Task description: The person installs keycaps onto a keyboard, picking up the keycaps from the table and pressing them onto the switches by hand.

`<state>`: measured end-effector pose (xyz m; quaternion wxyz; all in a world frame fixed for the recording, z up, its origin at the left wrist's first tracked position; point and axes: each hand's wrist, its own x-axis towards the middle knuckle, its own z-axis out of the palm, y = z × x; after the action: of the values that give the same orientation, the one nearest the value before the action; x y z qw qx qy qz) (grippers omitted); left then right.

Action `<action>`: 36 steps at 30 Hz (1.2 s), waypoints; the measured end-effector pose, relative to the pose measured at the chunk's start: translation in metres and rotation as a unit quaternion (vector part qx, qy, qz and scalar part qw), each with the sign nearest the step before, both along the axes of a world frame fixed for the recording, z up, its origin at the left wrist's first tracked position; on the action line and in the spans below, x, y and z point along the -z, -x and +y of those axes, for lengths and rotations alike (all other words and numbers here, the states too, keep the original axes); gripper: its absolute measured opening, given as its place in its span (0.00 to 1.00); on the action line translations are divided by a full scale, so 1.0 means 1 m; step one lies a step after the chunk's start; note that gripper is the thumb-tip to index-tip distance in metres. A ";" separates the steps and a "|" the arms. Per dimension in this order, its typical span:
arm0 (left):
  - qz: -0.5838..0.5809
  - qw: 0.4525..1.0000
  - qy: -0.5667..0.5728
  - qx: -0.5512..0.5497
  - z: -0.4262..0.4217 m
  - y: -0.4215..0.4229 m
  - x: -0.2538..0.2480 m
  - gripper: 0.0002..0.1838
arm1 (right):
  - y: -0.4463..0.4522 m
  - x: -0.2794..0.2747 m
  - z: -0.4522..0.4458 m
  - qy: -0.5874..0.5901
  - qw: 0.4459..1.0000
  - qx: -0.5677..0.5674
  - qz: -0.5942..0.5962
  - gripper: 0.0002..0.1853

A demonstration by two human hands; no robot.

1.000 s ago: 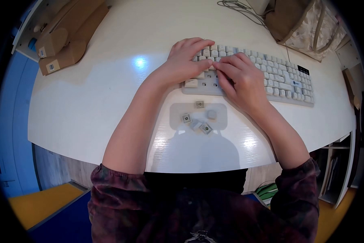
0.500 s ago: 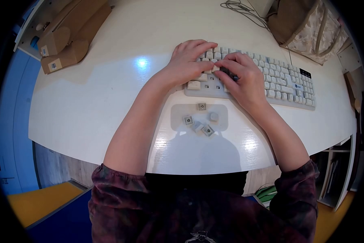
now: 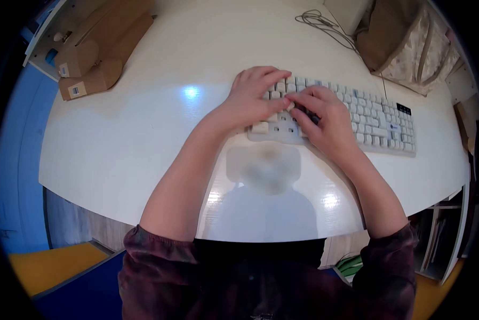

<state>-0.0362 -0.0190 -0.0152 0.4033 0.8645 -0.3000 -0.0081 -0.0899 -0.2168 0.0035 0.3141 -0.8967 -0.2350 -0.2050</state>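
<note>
A white keyboard (image 3: 382, 131) lies on the desk, with several bare key sockets (image 3: 283, 128) at its lower left. My left hand (image 3: 250, 98) rests over the keyboard's left end, fingers stretched out along the keys and thumb reaching toward the right fingertips. Thumb and index finger of my right hand (image 3: 325, 114) pinch a small white keycap (image 3: 291, 106) close above the key rows. Its lower part and the keys under my right palm are hidden. A wide keycap (image 3: 260, 127) sits at the lower left corner.
Nearer my body, loose keycaps (image 3: 266, 169) show only as a blurred patch inside a shadow on the white desk (image 3: 117, 154). Brown cardboard (image 3: 98, 74) stands at the back left. A coiled cable (image 3: 325, 24) and a brown bag (image 3: 391, 45) are at the back right.
The view has shifted, so the keyboard and hands appear slightly lower. The small keycap now shows between my right fingertips. The loose keycaps, sharp before, are blurred.
</note>
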 end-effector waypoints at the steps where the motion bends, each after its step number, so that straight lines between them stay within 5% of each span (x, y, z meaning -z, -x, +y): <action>1: -0.011 1.000 -0.001 -0.002 0.000 -0.002 -0.003 0.31 | 0.002 0.001 -0.002 -0.005 0.999 0.000 0.035 0.10; 10: 0.041 0.999 0.017 -0.023 0.000 0.004 -0.002 0.31 | -0.001 0.006 0.001 -0.063 0.998 0.002 0.021 0.07; 25: 0.054 0.998 0.014 -0.029 -0.006 0.000 -0.005 0.35 | -0.004 0.007 -0.002 0.001 1.000 0.007 -0.014 0.08; 28: 0.050 0.998 0.020 -0.036 -0.006 0.003 -0.005 0.34 | -0.005 0.005 -0.005 -0.019 1.000 -0.012 0.021 0.07; 31: 0.035 0.999 0.010 -0.037 -0.006 0.004 -0.005 0.33 | -0.003 0.000 -0.007 -0.163 0.982 -0.021 0.088 0.07; 36: 0.045 0.996 0.065 -0.041 -0.007 0.001 0.001 0.30 | 0.005 -0.001 -0.008 -0.163 0.984 -0.046 0.052 0.06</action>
<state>-0.0370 -0.0263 -0.0160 0.4720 0.8465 -0.2460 -0.0105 -0.0952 -0.2247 0.0044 0.4769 -0.8312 -0.2229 -0.1788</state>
